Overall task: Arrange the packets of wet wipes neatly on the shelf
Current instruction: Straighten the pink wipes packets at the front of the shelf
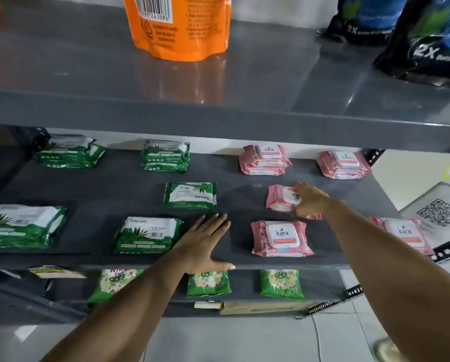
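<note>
Green and pink packets on a dark grey shelf [119,184]

The 5 green wipe packets [147,235] carry white panels and aloe leaves; the 5 pink ones [281,239] have white lids. Above, an orange pouch [178,27] bears a black barcode beside black-and-blue bags [425,40].

Up on the top grey metal shelf [88,61] there's a big orange stand-up plastic pouch [178,27] with a barcode, its back facing out. Off to the right on that same level sit two black and blue glossy bags [425,40], one behind the other, "2X" printed on both. Down on the lowest shelf you've got three green packets with a flower print [281,283] lying flat in a row, plus a yellow price tag [208,305] on the edge. A white QR code sign [439,212] leans at the far right.
</note>
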A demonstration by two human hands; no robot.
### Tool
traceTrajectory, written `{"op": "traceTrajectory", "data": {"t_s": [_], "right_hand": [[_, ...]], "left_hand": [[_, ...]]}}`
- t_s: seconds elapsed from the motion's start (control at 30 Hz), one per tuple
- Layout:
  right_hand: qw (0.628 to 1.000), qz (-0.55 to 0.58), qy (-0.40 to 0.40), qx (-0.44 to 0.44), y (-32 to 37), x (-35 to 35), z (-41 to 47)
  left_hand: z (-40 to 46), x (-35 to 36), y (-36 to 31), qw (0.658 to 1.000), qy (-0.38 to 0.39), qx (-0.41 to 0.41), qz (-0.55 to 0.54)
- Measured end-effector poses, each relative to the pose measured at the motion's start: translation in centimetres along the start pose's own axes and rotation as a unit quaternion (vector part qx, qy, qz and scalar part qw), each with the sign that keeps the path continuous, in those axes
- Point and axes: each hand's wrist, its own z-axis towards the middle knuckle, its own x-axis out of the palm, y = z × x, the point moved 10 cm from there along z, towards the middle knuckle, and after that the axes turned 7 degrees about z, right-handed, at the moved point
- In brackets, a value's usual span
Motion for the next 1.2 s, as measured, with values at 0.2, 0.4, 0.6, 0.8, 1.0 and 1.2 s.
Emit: {"op": "traceTrajectory", "data": {"t_s": [0.2, 0.4, 0.6, 0.8, 1.0, 1.2], "right_hand": [[0.993, 0.096, -0.029, -0.063, 1.8, -2.5, -5.1], [0.986, 0.109, 0.020, -0.124, 4.4, 0.1, -10.2], [0.990, 0.033, 0.003, -0.138, 4.9, 2.3, -10.6], [0.987, 0.098, -0.083, -0.096, 4.5, 0.4, -13.2], [0.965, -0.005, -0.261, 0.029, 6.2, 0.2, -15.3], [0.977, 0.038, -0.202, -0.055, 5.4, 0.7, -13.5]], "left_hand": [[-0.2, -0.8, -0.5, 1.000, -0.019, 0.017, -0.005], [-0.3, -0.7, -0.5, 0.999, -0.024, 0.020, -0.010], [-0.2, -0.3, -0.4, 1.000, -0.011, 0.010, 0.010], [-0.2, -0.4, -0.2, 0.999, -0.028, 0.013, 0.006], [-0.1, -0.3, -0.1, 1.000, -0.019, 0.007, 0.006], [-0.1, -0.5, -0.1, 0.999, -0.031, 0.008, -0.016]]}}
